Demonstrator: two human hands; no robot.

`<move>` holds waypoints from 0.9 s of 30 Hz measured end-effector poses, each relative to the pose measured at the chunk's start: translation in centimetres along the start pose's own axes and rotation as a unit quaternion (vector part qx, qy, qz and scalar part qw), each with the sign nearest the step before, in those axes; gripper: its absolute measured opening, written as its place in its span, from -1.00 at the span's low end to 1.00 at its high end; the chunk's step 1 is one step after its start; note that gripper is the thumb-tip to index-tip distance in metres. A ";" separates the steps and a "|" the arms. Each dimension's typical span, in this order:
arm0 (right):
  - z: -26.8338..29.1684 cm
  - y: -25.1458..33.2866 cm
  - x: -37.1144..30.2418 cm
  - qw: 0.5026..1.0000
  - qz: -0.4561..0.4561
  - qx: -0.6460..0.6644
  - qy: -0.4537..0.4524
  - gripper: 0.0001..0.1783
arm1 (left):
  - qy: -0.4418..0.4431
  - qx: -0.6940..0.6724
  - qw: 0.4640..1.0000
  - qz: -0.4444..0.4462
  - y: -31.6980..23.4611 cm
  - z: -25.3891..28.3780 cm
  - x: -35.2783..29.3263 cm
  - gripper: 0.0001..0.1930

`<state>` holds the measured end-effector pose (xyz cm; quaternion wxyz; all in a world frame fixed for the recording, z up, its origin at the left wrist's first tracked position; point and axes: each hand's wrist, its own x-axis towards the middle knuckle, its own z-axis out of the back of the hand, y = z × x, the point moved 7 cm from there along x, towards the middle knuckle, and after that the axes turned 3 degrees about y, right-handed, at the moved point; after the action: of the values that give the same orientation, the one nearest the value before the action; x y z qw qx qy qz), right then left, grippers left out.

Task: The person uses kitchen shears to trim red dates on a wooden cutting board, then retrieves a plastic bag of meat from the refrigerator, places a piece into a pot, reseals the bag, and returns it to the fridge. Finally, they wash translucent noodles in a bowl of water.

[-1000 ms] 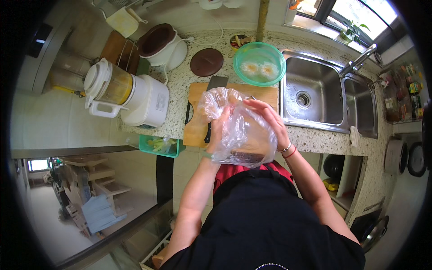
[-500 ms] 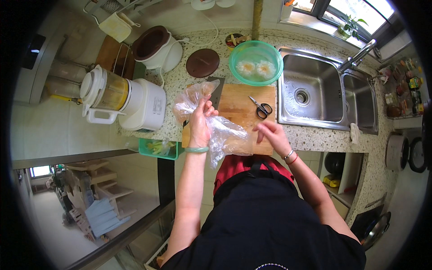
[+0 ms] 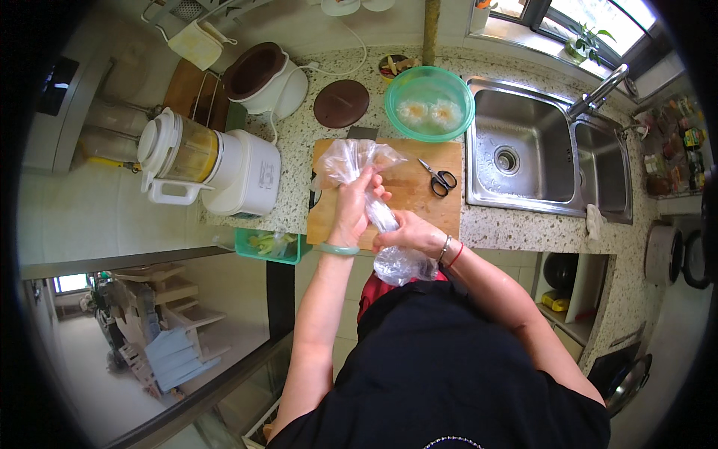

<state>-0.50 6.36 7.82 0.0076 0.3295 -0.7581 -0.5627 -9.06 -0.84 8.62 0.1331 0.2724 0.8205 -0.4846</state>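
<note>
A clear plastic bag is stretched between my hands above the wooden cutting board. My left hand is closed around its gathered middle, with one part spreading out beyond my fingers. Nearer my body, my right hand closes on the bunched plastic, and a crumpled end hangs below it in front of my apron. Whether anything is inside the bag cannot be made out. Black-handled scissors lie on the board to the right, apart from both hands.
A green bowl holding two whitish clumps stands behind the board. To its right is a steel sink. A white blender, a white pot and a brown lid occupy the left. A green bin hangs at the counter's front.
My right hand has moved left and taken hold of the loose plastic. My left hand has shifted right and slightly nearer with the bag, whose middle is now drawn into a narrow neck.
</note>
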 end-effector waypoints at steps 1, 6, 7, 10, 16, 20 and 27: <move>0.3 -0.1 -0.4 0.999 -0.025 -0.032 0.005 -0.55 | 0.028 -0.046 0.999 -0.005 -0.5 0.5 0.4 -0.75; 1.8 -1.7 -1.5 0.995 -0.033 -0.089 0.003 -0.45 | 0.066 -0.090 0.993 -0.047 -2.3 2.1 1.1 -0.75; 2.1 -1.3 -1.6 0.997 0.005 -0.078 -0.015 -0.37 | 0.077 -0.075 0.993 -0.054 -3.0 2.0 1.0 -0.75; 3.3 -0.3 -1.3 0.996 0.068 -0.019 -0.047 -0.01 | 0.084 -0.033 0.995 -0.034 -3.7 1.8 0.5 -0.75; 0.4 0.5 1.7 0.998 0.060 0.004 -0.001 -0.12 | 0.083 0.016 0.996 0.015 -2.1 -0.3 0.2 -0.82; -1.9 -1.1 1.4 0.997 -0.021 0.065 0.037 -0.46 | 0.060 0.225 0.973 -0.008 -1.8 0.5 0.5 -0.92; 2.3 2.8 -1.1 0.844 0.099 -0.507 -0.146 -0.76 | -0.029 0.734 0.666 -0.130 -2.3 2.2 0.5 -0.76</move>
<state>-1.89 9.27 9.82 0.1185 0.1176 -0.3884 -0.9062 -10.92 -3.45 8.93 -0.1508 0.1586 0.2230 -0.9499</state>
